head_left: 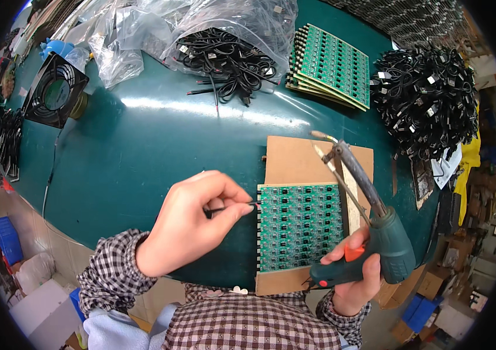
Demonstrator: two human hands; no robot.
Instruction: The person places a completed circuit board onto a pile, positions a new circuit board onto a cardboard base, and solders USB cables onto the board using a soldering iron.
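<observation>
Two hands work at a green circuit panel lying on cardboard on the tabletop. Left hand pinches a thin black wire at the panel's left edge. Right hand grips a green soldering gun over the panel's right side.

A circuit board panel lies on a cardboard sheet at the near edge of the table. At its nine o'clock, the left hand pinches a wire against the panel's edge. At three o'clock, the right hand grips a soldering gun. A stack of panels sits at twelve, a cable pile at two, bagged cables at eleven, a fan at ten.
</observation>
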